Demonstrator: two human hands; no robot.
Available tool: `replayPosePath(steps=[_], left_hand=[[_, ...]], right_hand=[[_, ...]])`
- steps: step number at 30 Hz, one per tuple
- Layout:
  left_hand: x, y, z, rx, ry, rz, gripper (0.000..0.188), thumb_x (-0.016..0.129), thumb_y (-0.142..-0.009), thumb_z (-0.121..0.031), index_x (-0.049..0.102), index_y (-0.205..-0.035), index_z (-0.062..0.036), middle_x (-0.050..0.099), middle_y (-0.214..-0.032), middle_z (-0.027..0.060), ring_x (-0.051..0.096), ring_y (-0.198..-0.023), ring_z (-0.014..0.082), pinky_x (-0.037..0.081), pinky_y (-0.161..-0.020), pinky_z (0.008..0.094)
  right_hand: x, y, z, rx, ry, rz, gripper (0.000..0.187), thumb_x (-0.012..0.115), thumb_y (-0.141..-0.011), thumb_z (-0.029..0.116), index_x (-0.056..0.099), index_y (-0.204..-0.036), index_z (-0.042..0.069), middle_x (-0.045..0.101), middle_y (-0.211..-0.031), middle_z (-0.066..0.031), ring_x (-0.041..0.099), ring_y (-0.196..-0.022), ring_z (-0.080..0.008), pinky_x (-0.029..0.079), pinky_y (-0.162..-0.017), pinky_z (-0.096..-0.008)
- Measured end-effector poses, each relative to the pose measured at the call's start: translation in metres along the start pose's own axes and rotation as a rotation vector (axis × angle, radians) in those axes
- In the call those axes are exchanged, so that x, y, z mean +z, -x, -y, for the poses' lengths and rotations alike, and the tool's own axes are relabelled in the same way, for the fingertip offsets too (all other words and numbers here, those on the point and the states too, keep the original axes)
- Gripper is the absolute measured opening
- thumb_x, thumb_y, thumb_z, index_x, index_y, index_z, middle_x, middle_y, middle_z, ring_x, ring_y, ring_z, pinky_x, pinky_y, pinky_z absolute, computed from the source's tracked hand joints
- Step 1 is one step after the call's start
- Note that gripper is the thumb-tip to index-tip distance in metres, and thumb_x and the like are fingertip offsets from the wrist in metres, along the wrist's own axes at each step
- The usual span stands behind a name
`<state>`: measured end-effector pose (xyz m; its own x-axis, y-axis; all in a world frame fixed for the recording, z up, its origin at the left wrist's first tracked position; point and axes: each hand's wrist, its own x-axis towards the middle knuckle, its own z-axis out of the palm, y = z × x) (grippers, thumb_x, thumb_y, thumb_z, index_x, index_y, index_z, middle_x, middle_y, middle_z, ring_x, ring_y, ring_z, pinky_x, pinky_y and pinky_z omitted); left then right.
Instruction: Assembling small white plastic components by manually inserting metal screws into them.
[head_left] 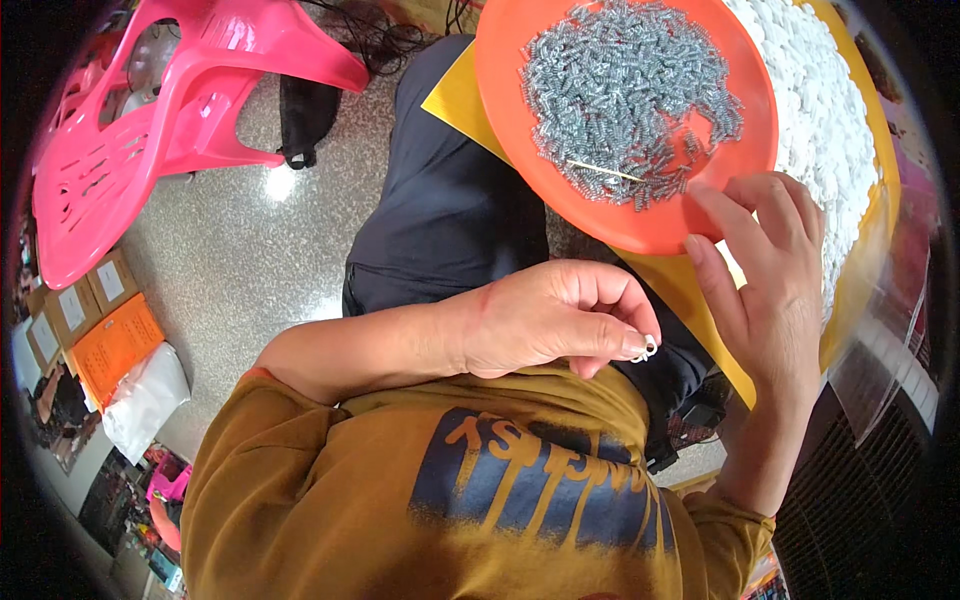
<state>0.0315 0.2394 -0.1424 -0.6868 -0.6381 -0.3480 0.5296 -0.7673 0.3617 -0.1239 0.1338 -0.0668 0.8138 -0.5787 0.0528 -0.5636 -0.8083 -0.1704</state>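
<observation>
My left hand [565,318] is pinched in front of my body, with a small white plastic piece [648,348] between thumb and fingertips. What the piece's far side looks like is hidden by the fingers. To the right, my right hand [768,255] hovers at the near rim of an orange-red plate [632,238], thumb and forefinger apart, with nothing visible between them. Small silvery coil springs [620,90] are heaped in the plate. A thin pale stick [603,170] lies across the springs at the near side of the heap.
Beyond my right hand, many small white pieces [815,120] cover a yellow surface [735,358] that also lies under the plate. A pink plastic chair [140,150] stands at the far left on a speckled floor [235,235]. Cardboard boxes [75,310] and a white bag [145,400] are at the left.
</observation>
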Motion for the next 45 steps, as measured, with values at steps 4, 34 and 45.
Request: replayPosePath(steps=[4,34,45], left_hand=[[-0.001,0.000,0.000,0.000,0.005,0.002,0.015,0.055,-0.082,-0.011,0.054,-0.093,-0.0009,0.054,-0.080,0.0004,0.046,-0.062,0.0046,0.038,-0.056,0.0164],[-0.002,-0.001,-0.004,0.113,0.026,-0.034,0.013,0.054,-0.082,-0.008,0.054,-0.092,0.0012,0.052,-0.075,0.0008,0.045,-0.059,0.0049,0.037,-0.053,0.0173],[0.002,0.003,-0.006,0.088,0.017,-0.063,0.012,0.054,-0.082,-0.007,0.054,-0.092,0.0004,0.052,-0.076,0.0009,0.045,-0.059,0.0048,0.037,-0.053,0.0171]], right_hand=[[0.002,-0.003,-0.001,-0.010,-0.011,0.017,0.022,0.063,-0.066,0.014,0.059,-0.086,0.006,0.050,-0.081,-0.0071,0.047,-0.079,-0.0256,0.036,-0.071,-0.0368],[-0.010,0.004,-0.013,-0.024,-0.107,0.113,0.019,0.064,-0.060,0.003,0.055,-0.077,0.005,0.050,-0.081,-0.0086,0.048,-0.082,-0.0280,0.039,-0.072,-0.0367],[-0.008,-0.002,-0.023,-0.077,-0.297,0.144,0.019,0.063,-0.060,-0.003,0.052,-0.075,0.001,0.049,-0.076,-0.0089,0.048,-0.076,-0.0248,0.039,-0.069,-0.0326]])
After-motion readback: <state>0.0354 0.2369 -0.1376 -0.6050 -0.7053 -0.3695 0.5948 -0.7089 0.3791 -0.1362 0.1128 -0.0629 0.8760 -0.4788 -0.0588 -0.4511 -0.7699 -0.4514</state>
